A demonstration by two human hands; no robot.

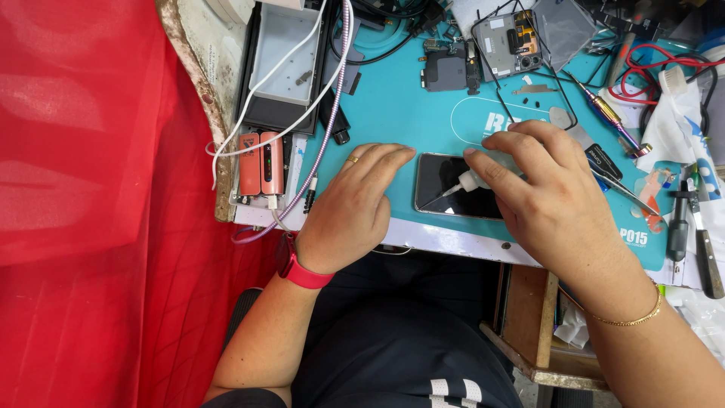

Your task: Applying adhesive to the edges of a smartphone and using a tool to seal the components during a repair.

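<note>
Your left hand [349,208] lies flat on the teal work mat [393,113], fingers together and extended, with the fingertips touching the left short edge of the dark smartphone [453,189]; it grips nothing and only braces the device. The smartphone lies screen-up near the front edge of the mat, between your two hands, its right part hidden under your right hand [547,193]. Your right hand is closed around a small white applicator bottle [474,180], thumb and fingers pinching its body, with the thin nozzle angled down and left, at or just above the glass; whether the tip touches cannot be told. Treat the smartphone as light, rigid and fragile: the glass face is smooth and likely slippery, so hold it by the side edges, not by pressing on the screen. The bottle appears soft-walled, so expect it to yield under a firm squeeze; grip it low on the body, close to the nozzle, for control. Near your right hand lie tweezers [615,181] and a screwdriver [608,113]; a disassembled phone frame [510,41] rests at the far side of the mat.
</note>
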